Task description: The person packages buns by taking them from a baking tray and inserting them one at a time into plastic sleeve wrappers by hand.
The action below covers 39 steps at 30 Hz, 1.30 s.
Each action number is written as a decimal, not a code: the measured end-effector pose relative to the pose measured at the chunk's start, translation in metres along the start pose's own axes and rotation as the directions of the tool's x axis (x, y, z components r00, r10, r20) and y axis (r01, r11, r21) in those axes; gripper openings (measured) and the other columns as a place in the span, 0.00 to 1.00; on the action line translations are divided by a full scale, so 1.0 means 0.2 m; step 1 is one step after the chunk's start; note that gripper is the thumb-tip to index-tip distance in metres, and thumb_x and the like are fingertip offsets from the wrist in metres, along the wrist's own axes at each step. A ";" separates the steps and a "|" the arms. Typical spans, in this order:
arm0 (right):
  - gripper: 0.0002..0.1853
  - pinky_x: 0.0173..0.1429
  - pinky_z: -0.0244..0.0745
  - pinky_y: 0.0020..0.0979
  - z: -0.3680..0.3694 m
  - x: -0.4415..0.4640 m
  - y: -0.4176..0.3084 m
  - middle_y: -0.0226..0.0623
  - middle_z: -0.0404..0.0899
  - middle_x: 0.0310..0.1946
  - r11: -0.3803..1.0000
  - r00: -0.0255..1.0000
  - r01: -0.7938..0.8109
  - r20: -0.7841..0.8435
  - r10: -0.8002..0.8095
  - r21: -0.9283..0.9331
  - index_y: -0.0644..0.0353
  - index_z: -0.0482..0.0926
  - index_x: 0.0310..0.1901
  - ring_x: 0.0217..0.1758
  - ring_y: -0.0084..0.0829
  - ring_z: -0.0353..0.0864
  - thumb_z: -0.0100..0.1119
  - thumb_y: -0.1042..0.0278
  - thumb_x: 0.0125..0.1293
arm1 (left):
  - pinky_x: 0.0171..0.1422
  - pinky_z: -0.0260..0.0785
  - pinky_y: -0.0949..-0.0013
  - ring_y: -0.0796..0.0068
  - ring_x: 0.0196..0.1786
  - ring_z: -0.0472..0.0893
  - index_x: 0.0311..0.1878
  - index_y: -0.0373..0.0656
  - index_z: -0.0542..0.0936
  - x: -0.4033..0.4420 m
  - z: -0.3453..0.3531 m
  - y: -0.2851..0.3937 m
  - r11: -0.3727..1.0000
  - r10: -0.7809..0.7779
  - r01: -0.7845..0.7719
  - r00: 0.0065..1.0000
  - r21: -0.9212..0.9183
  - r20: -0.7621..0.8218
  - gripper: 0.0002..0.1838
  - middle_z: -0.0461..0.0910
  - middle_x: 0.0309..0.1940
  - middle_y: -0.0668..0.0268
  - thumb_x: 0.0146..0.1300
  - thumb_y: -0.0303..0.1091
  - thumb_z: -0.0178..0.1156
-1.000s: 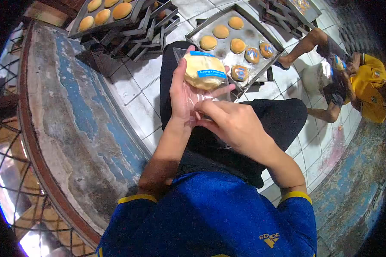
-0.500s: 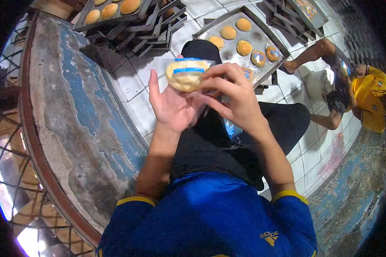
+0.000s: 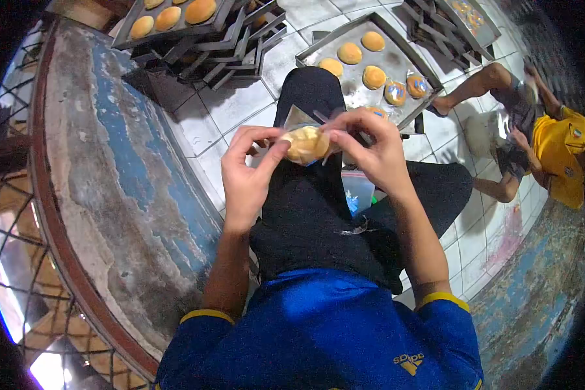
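Note:
Between my two hands is a round bun (image 3: 303,145) inside a clear plastic bag, its pale side facing up. My left hand (image 3: 247,170) is closed, thumb and fingers pinching the bag's left edge against the bun. On the other side my right hand (image 3: 378,148) pinches the right edge of the bag, also closed. The bag's top corner sticks up loosely beyond the bun. A clear packet with blue print (image 3: 357,190) rests by my legs, just below my right hand. My black-clad legs lie under both hands.
A metal tray (image 3: 406,49) on the tiled floor holds plain buns (image 3: 373,41) and several bagged ones (image 3: 395,93). Stacked trays (image 3: 208,49) stand at the upper left, more trays (image 3: 429,32) at the upper right. A person in a yellow shirt (image 3: 560,156) sits at right.
My left hand has turned from an open palm under the bun to a pinch on its left side. The bun has moved slightly down, its blue print no longer facing up.

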State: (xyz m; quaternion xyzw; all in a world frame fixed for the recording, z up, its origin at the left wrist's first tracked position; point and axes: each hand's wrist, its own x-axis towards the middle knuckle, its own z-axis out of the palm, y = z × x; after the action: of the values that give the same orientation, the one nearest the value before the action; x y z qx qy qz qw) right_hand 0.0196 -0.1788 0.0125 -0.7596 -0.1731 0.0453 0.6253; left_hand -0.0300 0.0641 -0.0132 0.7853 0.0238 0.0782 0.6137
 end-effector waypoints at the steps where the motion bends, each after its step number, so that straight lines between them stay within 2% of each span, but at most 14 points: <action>1: 0.07 0.51 0.84 0.28 -0.02 -0.01 -0.01 0.37 0.92 0.41 1.000 1.000 -0.007 -0.005 0.007 -0.003 0.67 0.88 0.46 0.43 0.23 0.90 0.71 0.71 0.74 | 0.52 0.68 0.70 0.79 0.46 0.79 0.53 0.42 0.88 0.01 -0.01 -0.01 0.996 0.056 -0.057 0.998 0.063 0.019 0.13 0.86 0.44 0.69 0.68 0.32 0.76; 3: 0.07 0.47 0.84 0.26 -0.06 -0.03 -0.03 0.37 0.92 0.38 0.964 0.984 -0.164 -0.041 0.176 0.208 0.66 0.89 0.45 0.40 0.22 0.89 0.73 0.71 0.72 | 0.52 0.66 0.71 0.80 0.43 0.76 0.45 0.40 0.85 0.00 -0.05 0.03 0.997 -0.005 0.003 1.000 -0.076 -0.027 0.09 0.83 0.38 0.71 0.68 0.30 0.75; 6: 0.09 0.41 0.81 0.23 -0.12 -0.06 -0.04 0.37 0.92 0.36 0.878 0.915 -0.395 0.027 0.403 0.271 0.65 0.90 0.46 0.37 0.20 0.89 0.76 0.70 0.69 | 0.54 0.63 0.74 0.84 0.43 0.72 0.36 0.41 0.79 -0.02 -0.13 0.12 0.901 -0.193 0.247 0.964 -0.357 0.181 0.09 0.77 0.35 0.74 0.70 0.24 0.72; 13: 0.07 0.42 0.79 0.24 -0.06 -0.22 0.11 0.34 0.93 0.36 0.968 0.970 -0.220 -0.076 0.230 0.117 0.64 0.92 0.41 0.36 0.17 0.85 0.79 0.71 0.66 | 0.49 0.62 0.74 0.85 0.39 0.68 0.38 0.41 0.82 -0.11 -0.13 -0.04 0.975 -0.085 0.122 0.977 -0.184 0.196 0.07 0.74 0.33 0.76 0.71 0.26 0.72; 16: 0.07 0.36 0.69 0.20 -0.01 -0.32 0.21 0.28 0.90 0.32 0.935 0.934 -0.348 -0.064 0.352 0.066 0.63 0.92 0.40 0.33 0.12 0.78 0.79 0.69 0.67 | 0.47 0.62 0.75 0.86 0.38 0.68 0.37 0.42 0.83 -0.23 -0.10 -0.22 0.870 -0.410 0.460 0.875 -0.175 0.258 0.07 0.74 0.31 0.79 0.72 0.27 0.71; 20: 0.09 0.38 0.69 0.20 -0.03 -0.34 0.26 0.25 0.86 0.29 0.777 0.776 -0.629 0.053 0.629 -0.011 0.64 0.89 0.40 0.33 0.13 0.78 0.79 0.67 0.68 | 0.53 0.64 0.76 0.86 0.42 0.74 0.36 0.41 0.82 -0.30 -0.07 -0.33 0.743 -0.577 0.643 0.756 -0.186 0.309 0.09 0.81 0.34 0.75 0.74 0.32 0.67; 23: 0.13 0.41 0.70 0.21 -0.02 -0.32 0.33 0.23 0.84 0.29 0.702 0.765 -0.642 0.203 0.611 0.309 0.64 0.88 0.50 0.31 0.14 0.75 0.77 0.68 0.69 | 0.55 0.65 0.76 0.86 0.43 0.75 0.33 0.41 0.80 -0.26 -0.05 -0.30 0.720 -0.598 0.672 0.729 -0.175 0.334 0.11 0.81 0.34 0.74 0.73 0.33 0.67; 25: 0.19 0.45 0.73 0.22 -0.04 -0.27 0.31 0.22 0.85 0.35 0.629 0.696 -0.717 0.257 0.670 0.301 0.63 0.86 0.59 0.34 0.15 0.76 0.76 0.69 0.69 | 0.52 0.65 0.76 0.86 0.42 0.75 0.37 0.40 0.80 -0.23 -0.04 -0.32 0.722 -0.600 0.675 0.720 -0.151 0.350 0.09 0.81 0.34 0.75 0.74 0.32 0.67; 28: 0.15 0.56 0.78 0.26 -0.06 -0.26 0.30 0.30 0.86 0.47 0.806 0.816 -0.535 0.400 0.416 0.253 0.61 0.86 0.59 0.50 0.18 0.82 0.69 0.70 0.73 | 0.45 0.64 0.77 0.88 0.38 0.73 0.46 0.40 0.76 -0.23 0.00 -0.35 0.755 -0.534 0.610 0.785 -0.240 0.314 0.08 0.78 0.31 0.76 0.75 0.29 0.67; 31: 0.15 0.60 0.77 0.29 -0.15 -0.24 0.18 0.33 0.84 0.43 0.740 0.717 -0.616 0.582 0.384 0.271 0.63 0.86 0.59 0.49 0.22 0.81 0.59 0.75 0.74 | 0.34 0.56 0.81 0.91 0.30 0.66 0.57 0.42 0.69 -0.22 0.02 -0.38 0.839 -0.429 0.491 0.862 -0.236 0.270 0.17 0.69 0.27 0.79 0.75 0.26 0.69; 33: 0.16 0.59 0.77 0.31 -0.22 -0.24 0.17 0.34 0.82 0.40 0.901 0.806 -0.405 0.525 0.273 0.155 0.64 0.86 0.55 0.46 0.26 0.80 0.55 0.76 0.71 | 0.32 0.52 0.79 0.91 0.28 0.61 0.55 0.41 0.71 -0.19 0.06 -0.38 0.923 -0.370 0.383 0.913 -0.044 0.173 0.17 0.63 0.26 0.81 0.74 0.27 0.71; 35: 0.15 0.58 0.77 0.32 -0.33 -0.23 0.12 0.35 0.82 0.44 0.871 0.845 -0.456 0.398 0.358 0.184 0.66 0.84 0.53 0.46 0.29 0.81 0.56 0.74 0.67 | 0.32 0.52 0.79 0.91 0.28 0.60 0.55 0.42 0.71 -0.17 0.06 -0.39 0.924 -0.373 0.382 0.916 -0.034 0.146 0.18 0.61 0.25 0.81 0.73 0.28 0.72; 37: 0.14 0.49 0.78 0.28 -0.35 -0.24 0.18 0.35 0.80 0.49 0.868 0.918 -0.395 0.121 0.377 0.301 0.66 0.77 0.58 0.42 0.24 0.81 0.57 0.68 0.76 | 0.32 0.51 0.79 0.91 0.28 0.60 0.55 0.42 0.71 -0.16 0.03 -0.40 0.911 -0.411 0.413 0.904 0.005 0.118 0.19 0.60 0.25 0.82 0.73 0.30 0.73; 39: 0.17 0.45 0.80 0.26 -0.34 -0.16 0.32 0.37 0.80 0.49 0.955 0.936 -0.257 -0.206 0.284 0.149 0.64 0.73 0.62 0.44 0.24 0.83 0.60 0.64 0.80 | 0.32 0.51 0.79 0.91 0.28 0.60 0.55 0.43 0.71 -0.15 0.02 -0.39 0.901 -0.431 0.433 0.894 0.017 0.125 0.19 0.60 0.24 0.82 0.73 0.31 0.73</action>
State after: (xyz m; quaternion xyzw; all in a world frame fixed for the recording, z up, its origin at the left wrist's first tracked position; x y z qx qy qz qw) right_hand 0.0224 -0.2620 -0.0391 -0.7374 0.0083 0.0548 0.6731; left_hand -0.0550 0.0760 -0.0927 0.7602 0.1584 -0.1093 0.6205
